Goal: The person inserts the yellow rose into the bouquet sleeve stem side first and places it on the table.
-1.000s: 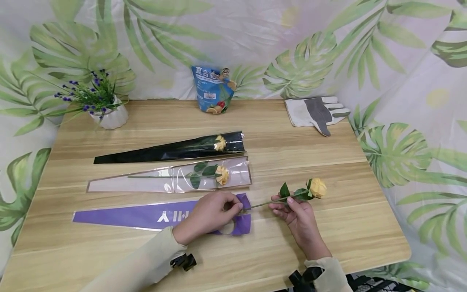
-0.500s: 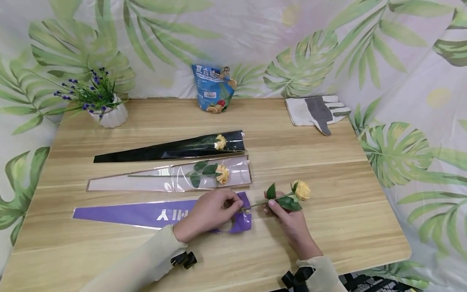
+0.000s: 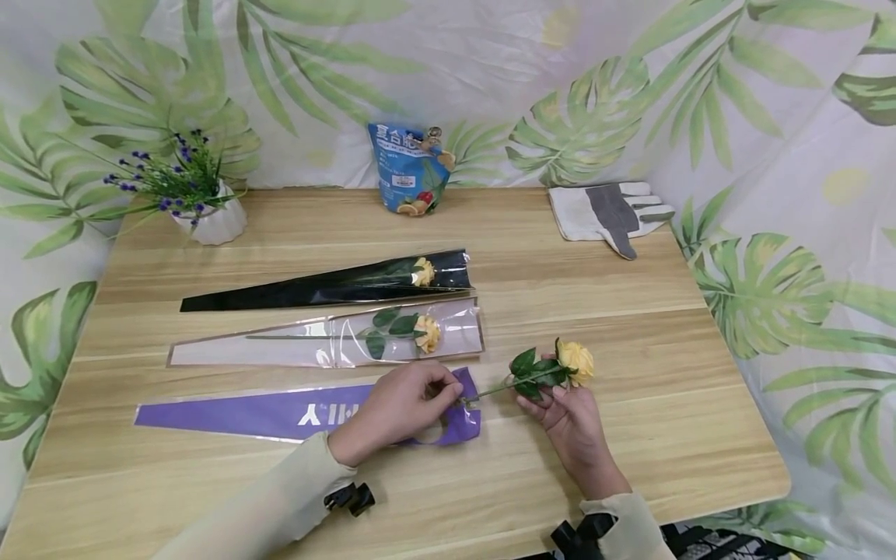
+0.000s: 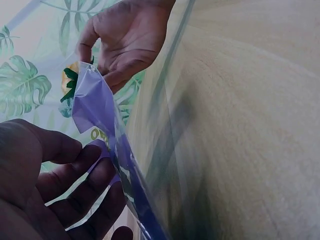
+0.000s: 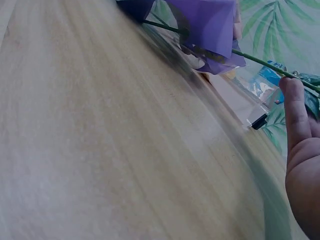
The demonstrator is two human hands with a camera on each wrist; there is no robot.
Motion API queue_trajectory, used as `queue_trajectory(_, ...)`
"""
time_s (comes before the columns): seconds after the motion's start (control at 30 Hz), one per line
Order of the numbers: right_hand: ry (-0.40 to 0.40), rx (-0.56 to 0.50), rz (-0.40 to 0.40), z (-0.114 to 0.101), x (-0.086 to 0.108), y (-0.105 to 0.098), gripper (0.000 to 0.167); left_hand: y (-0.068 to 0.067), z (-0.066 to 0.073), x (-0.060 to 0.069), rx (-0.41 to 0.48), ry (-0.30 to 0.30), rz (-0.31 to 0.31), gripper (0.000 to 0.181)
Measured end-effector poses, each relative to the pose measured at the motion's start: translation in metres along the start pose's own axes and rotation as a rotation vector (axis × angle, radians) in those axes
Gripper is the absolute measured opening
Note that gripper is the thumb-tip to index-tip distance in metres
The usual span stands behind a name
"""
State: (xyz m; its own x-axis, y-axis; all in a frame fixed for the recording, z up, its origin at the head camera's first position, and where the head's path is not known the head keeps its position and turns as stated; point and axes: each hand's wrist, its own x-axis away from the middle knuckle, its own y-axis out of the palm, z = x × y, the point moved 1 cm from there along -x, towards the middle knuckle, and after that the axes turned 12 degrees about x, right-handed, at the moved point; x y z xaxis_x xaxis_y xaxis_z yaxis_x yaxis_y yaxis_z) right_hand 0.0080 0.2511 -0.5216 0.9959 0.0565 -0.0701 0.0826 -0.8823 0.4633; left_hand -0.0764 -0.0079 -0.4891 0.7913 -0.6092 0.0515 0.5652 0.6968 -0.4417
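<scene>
My left hand [image 3: 402,404] pinches the open end of a purple flower sleeve [image 3: 259,414] with clear film and white letters, lying on the table. In the left wrist view its thumb and forefinger meet at the sleeve's edge. My right hand [image 3: 570,428] holds a yellow rose [image 3: 576,362] by its stem near the leaves, bloom pointing right. The green stem [image 5: 260,62] runs into the mouth of the purple sleeve, as the right wrist view shows. Behind lie a white sleeve [image 3: 210,354] and a black sleeve [image 3: 280,295], each with a yellow rose inside.
On the wooden table [image 3: 672,435], a white pot [image 3: 220,222] of purple flowers stands at the back left. A blue pouch [image 3: 406,175] stands at the back middle. A grey and white glove [image 3: 605,214] lies at the back right. Leaf-printed cloth hangs behind.
My right hand and the rose have moved left toward the purple sleeve, and the rose has turned, its leaves lying differently. My left hand stays at the sleeve's mouth.
</scene>
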Motion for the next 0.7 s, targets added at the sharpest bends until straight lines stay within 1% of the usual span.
queue_trajectory(0.07, 0.008, 0.021, 0.016, 0.001, 0.002, -0.001, 0.035, 0.000, 0.000, 0.000, -0.002, 0.002, 0.001, 0.010)
queue_trajectory(0.13, 0.032, 0.043, 0.062, 0.003, 0.003, -0.002, 0.027, 0.000, 0.001, 0.000, 0.002, 0.004, -0.001, 0.010)
queue_trajectory(0.23, 0.037, 0.108, 0.149, 0.005, 0.004, -0.002, 0.018, 0.001, 0.000, -0.001, 0.005, 0.009, -0.008, 0.010)
queue_trajectory(0.33, 0.020, 0.143, 0.225, 0.006, 0.003, -0.003, 0.017, 0.001, 0.001, -0.001, 0.006, 0.013, -0.006, 0.010)
queue_trajectory(0.4, 0.005, 0.175, 0.260, 0.008, 0.003, -0.003, 0.016, 0.001, 0.002, 0.000, 0.004, 0.022, -0.004, 0.010)
queue_trajectory(0.47, -0.007, 0.206, 0.262, 0.009, 0.003, -0.002, 0.019, 0.001, 0.004, 0.000, -0.004, 0.037, -0.002, 0.009)
queue_trajectory(0.57, -0.003, 0.258, 0.239, 0.013, 0.003, 0.001, 0.022, 0.001, 0.007, 0.001, -0.021, 0.062, 0.001, 0.008)
queue_trajectory(0.63, 0.004, 0.270, 0.219, 0.015, 0.002, 0.004, 0.022, 0.001, 0.009, 0.001, -0.039, 0.079, 0.009, 0.007)
queue_trajectory(0.7, 0.010, 0.276, 0.220, 0.016, 0.001, 0.008, 0.021, 0.002, 0.010, 0.002, -0.052, 0.097, 0.021, 0.007)
